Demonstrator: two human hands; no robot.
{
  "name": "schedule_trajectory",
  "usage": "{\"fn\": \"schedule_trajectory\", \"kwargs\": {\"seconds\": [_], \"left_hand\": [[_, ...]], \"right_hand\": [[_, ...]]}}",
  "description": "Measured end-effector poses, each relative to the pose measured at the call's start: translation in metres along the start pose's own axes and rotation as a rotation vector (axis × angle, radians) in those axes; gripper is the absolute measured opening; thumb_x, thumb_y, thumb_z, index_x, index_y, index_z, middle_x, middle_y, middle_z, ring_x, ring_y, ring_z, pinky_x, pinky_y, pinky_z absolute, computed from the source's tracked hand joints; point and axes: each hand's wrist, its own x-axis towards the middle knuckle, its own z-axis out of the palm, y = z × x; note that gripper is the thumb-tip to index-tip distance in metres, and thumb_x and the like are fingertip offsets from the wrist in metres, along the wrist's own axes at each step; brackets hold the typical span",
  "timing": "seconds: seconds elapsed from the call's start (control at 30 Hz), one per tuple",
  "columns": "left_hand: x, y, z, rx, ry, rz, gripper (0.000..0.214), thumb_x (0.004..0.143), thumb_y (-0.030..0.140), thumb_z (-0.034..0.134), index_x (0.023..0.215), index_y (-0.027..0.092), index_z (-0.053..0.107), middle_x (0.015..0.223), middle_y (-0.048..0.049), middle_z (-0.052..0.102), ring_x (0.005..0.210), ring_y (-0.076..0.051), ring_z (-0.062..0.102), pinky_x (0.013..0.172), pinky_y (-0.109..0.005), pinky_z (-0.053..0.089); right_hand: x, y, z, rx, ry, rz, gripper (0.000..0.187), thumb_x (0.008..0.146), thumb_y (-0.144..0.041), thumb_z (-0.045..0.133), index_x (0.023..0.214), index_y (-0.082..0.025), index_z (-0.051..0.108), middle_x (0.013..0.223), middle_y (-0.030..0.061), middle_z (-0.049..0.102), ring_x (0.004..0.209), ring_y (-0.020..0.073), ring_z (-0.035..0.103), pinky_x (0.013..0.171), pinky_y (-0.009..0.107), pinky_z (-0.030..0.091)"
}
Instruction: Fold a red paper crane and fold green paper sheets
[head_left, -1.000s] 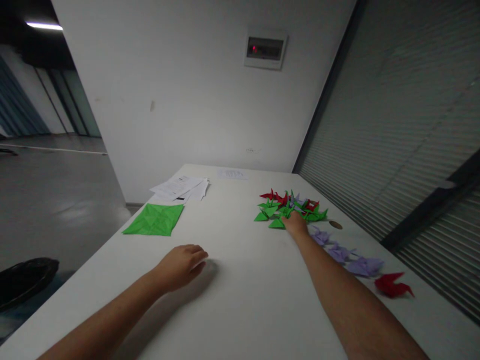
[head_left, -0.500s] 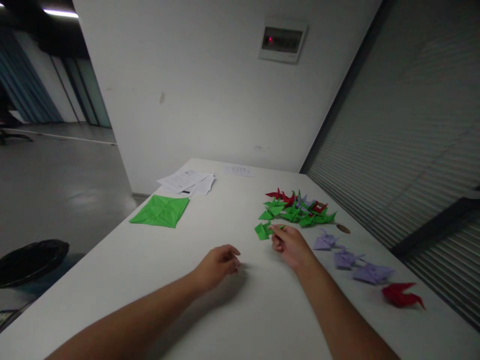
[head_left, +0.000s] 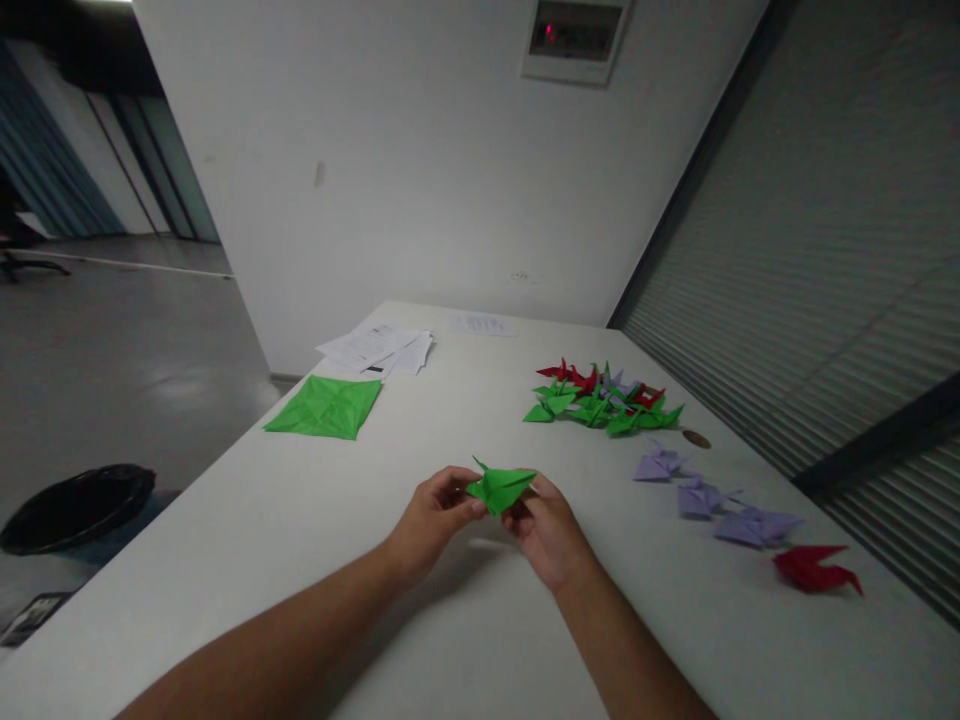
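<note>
A green paper crane (head_left: 500, 485) is held just above the white table (head_left: 300, 560), in front of me. My left hand (head_left: 433, 518) pinches its left side and my right hand (head_left: 550, 525) pinches its right side. Farther back on the right lies a pile of folded cranes (head_left: 602, 398) in green, red and lilac.
A creased green paper sheet (head_left: 324, 407) lies at the left, with white papers (head_left: 377, 349) behind it. Three lilac cranes (head_left: 701, 497) and a red crane (head_left: 814, 570) form a row at the right. A brown disc (head_left: 697, 438) sits near the pile. A black bin (head_left: 75, 495) stands on the floor.
My right hand drew a green crane out of the pile and brought it toward me. My left hand came across and took hold of its other side.
</note>
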Motion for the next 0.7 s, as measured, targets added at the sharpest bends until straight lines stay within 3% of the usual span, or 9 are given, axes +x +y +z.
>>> {"fn": "schedule_trajectory", "kwargs": {"seconds": [0.1, 0.2, 0.3, 0.37, 0.43, 0.57, 0.7], "left_hand": [[0.003, -0.004, -0.007, 0.078, 0.042, 0.018, 0.035, 0.073, 0.032, 0.090, 0.095, 0.016, 0.069, 0.083, -0.0015, 0.069, 0.076, -0.014, 0.064, 0.073, -0.027, 0.049], [0.007, -0.007, -0.015, 0.178, 0.049, 0.051, 0.036, 0.071, 0.029, 0.089, 0.094, 0.016, 0.064, 0.077, 0.0013, 0.065, 0.070, -0.012, 0.059, 0.066, -0.024, 0.046], [0.010, -0.010, -0.022, 0.282, 0.012, 0.096, 0.032, 0.072, 0.024, 0.086, 0.091, 0.017, 0.061, 0.077, 0.0024, 0.061, 0.069, -0.012, 0.057, 0.065, -0.024, 0.045], [0.010, -0.010, -0.026, 0.376, -0.024, 0.113, 0.027, 0.074, 0.023, 0.082, 0.087, 0.018, 0.059, 0.075, 0.0023, 0.060, 0.069, -0.012, 0.056, 0.064, -0.024, 0.045], [0.012, -0.009, -0.029, 0.481, -0.060, 0.112, 0.021, 0.077, 0.024, 0.078, 0.085, 0.017, 0.060, 0.073, 0.0015, 0.061, 0.067, -0.013, 0.056, 0.064, -0.025, 0.044], [0.014, -0.002, -0.034, 0.646, -0.108, 0.104, 0.011, 0.080, 0.021, 0.073, 0.087, 0.016, 0.066, 0.074, -0.0005, 0.065, 0.067, -0.014, 0.057, 0.063, -0.025, 0.044], [0.016, 0.008, -0.037, 0.844, -0.123, 0.221, 0.007, 0.080, 0.012, 0.070, 0.085, 0.017, 0.069, 0.074, -0.0004, 0.067, 0.066, -0.013, 0.058, 0.064, -0.024, 0.044]], "right_hand": [[-0.001, 0.006, -0.011, -0.165, 0.076, -0.253, 0.034, 0.081, -0.043, 0.074, 0.106, -0.024, 0.062, 0.080, -0.0018, 0.063, 0.062, 0.0135, 0.057, 0.053, 0.023, 0.043], [0.000, 0.008, -0.018, -0.340, -0.084, -0.390, 0.044, 0.087, -0.052, 0.069, 0.118, -0.021, 0.066, 0.081, 0.0004, 0.062, 0.066, 0.0147, 0.055, 0.058, 0.026, 0.044], [-0.001, 0.006, -0.018, -0.449, -0.242, -0.371, 0.044, 0.082, -0.052, 0.077, 0.110, -0.019, 0.070, 0.082, 0.0021, 0.065, 0.071, 0.0166, 0.057, 0.064, 0.028, 0.045], [-0.002, 0.004, -0.015, -0.511, -0.240, -0.360, 0.031, 0.083, -0.048, 0.078, 0.088, -0.018, 0.071, 0.072, 0.0000, 0.061, 0.066, 0.0149, 0.054, 0.062, 0.027, 0.042], [-0.002, 0.002, -0.014, -0.514, -0.219, -0.344, 0.033, 0.088, -0.047, 0.075, 0.074, -0.018, 0.067, 0.061, -0.0029, 0.054, 0.058, 0.0124, 0.048, 0.057, 0.026, 0.037], [0.003, 0.003, -0.020, -0.386, -0.248, -0.315, 0.029, 0.089, -0.046, 0.075, 0.080, -0.018, 0.070, 0.055, -0.0045, 0.054, 0.051, 0.0103, 0.046, 0.052, 0.024, 0.034], [0.006, 0.010, -0.026, -0.283, -0.280, -0.232, 0.029, 0.086, -0.045, 0.080, 0.097, -0.019, 0.075, 0.068, 0.0014, 0.070, 0.060, 0.0149, 0.064, 0.059, 0.027, 0.050]]}}
